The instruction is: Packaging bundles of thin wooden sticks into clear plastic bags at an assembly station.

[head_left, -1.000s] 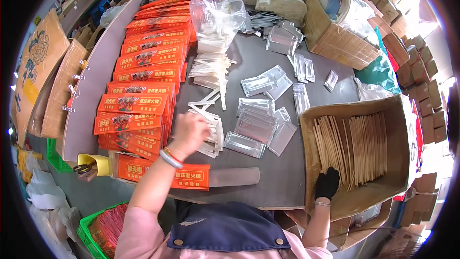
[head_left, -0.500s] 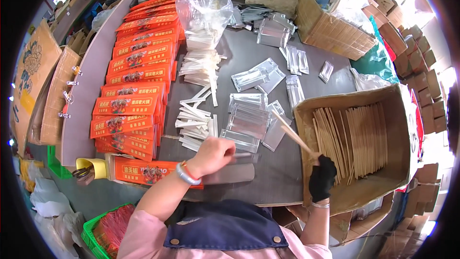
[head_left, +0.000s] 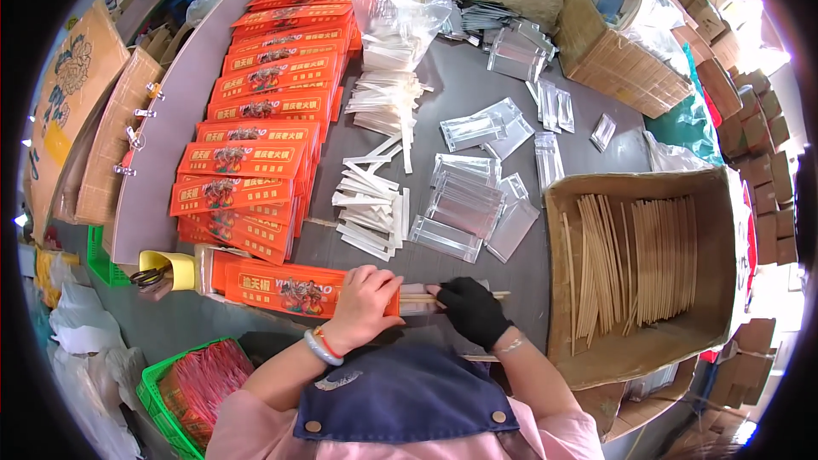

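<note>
My left hand (head_left: 365,302) grips the right end of a red printed paper sleeve (head_left: 285,291) lying at the table's near edge, its fingers over the top. In its black fingerless glove, my right hand (head_left: 474,311) pinches wooden chopsticks (head_left: 417,298) lying level. Their left ends meet the sleeve's right end beside my left fingers; whether they are inside is hidden. Their other ends stick out past the glove. Part of a greyish flat strip (head_left: 419,309) shows beneath the chopsticks. To the right, a cardboard box (head_left: 558,238) holds many more chopsticks (head_left: 660,264).
Stacked red sleeves (head_left: 247,153) line the table's left side. Beyond my hands lie white paper-wrapped sticks (head_left: 371,209) and clear plastic packets (head_left: 464,204). A yellow holder (head_left: 175,271) with scissors hangs at the left edge. A green crate (head_left: 162,396) stands below.
My right hand has come left from the box with chopsticks, up to the sleeve. My left hand has moved onto the sleeve's right end. The whole view has shifted slightly.
</note>
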A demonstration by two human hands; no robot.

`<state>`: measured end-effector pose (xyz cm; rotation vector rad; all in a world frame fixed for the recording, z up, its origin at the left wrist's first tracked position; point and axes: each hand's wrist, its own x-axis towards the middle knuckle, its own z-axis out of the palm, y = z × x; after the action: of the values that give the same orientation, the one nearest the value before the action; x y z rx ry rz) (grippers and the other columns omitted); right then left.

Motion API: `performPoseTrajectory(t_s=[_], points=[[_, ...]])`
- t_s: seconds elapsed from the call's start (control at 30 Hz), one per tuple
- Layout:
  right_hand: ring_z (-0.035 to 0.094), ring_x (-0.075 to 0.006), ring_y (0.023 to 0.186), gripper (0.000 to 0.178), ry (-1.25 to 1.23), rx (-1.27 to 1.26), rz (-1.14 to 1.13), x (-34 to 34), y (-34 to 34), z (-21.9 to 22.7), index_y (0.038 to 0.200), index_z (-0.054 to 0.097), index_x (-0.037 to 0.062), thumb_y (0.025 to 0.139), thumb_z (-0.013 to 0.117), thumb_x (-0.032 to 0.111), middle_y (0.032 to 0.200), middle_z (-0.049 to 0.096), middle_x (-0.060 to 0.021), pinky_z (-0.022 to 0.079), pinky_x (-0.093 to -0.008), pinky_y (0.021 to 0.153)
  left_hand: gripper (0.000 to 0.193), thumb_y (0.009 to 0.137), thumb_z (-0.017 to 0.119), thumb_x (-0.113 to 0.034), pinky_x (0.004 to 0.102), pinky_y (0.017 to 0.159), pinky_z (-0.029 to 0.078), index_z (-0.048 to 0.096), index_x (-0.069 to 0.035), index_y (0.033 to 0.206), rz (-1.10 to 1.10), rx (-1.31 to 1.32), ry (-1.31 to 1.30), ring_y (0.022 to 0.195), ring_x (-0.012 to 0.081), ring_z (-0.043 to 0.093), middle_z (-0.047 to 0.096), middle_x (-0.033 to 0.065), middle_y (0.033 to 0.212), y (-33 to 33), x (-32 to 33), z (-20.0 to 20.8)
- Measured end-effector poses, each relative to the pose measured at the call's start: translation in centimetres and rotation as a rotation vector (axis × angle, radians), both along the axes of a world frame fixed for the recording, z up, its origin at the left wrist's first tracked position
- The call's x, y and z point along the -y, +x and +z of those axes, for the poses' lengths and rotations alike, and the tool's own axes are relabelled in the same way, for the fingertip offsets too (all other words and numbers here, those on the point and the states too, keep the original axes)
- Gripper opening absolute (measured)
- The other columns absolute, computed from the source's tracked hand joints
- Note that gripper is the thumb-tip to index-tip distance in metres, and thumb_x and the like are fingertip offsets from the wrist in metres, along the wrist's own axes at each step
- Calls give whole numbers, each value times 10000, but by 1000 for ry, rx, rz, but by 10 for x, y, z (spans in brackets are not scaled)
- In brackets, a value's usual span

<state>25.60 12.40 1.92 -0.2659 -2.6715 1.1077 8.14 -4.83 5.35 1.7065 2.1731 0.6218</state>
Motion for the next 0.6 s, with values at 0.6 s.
performPoseTrajectory(t_s=[0.6], points=[[577, -274, 960, 632, 238, 182, -150, -2, -5, 34, 1112, 598, 97, 645, 813, 465, 978, 599, -73, 378, -449, 869, 245, 639, 741, -181, 439, 758, 466, 614, -148, 846, -398, -208, -97, 919, 313, 564, 548, 110, 955, -50, -30, 45]])
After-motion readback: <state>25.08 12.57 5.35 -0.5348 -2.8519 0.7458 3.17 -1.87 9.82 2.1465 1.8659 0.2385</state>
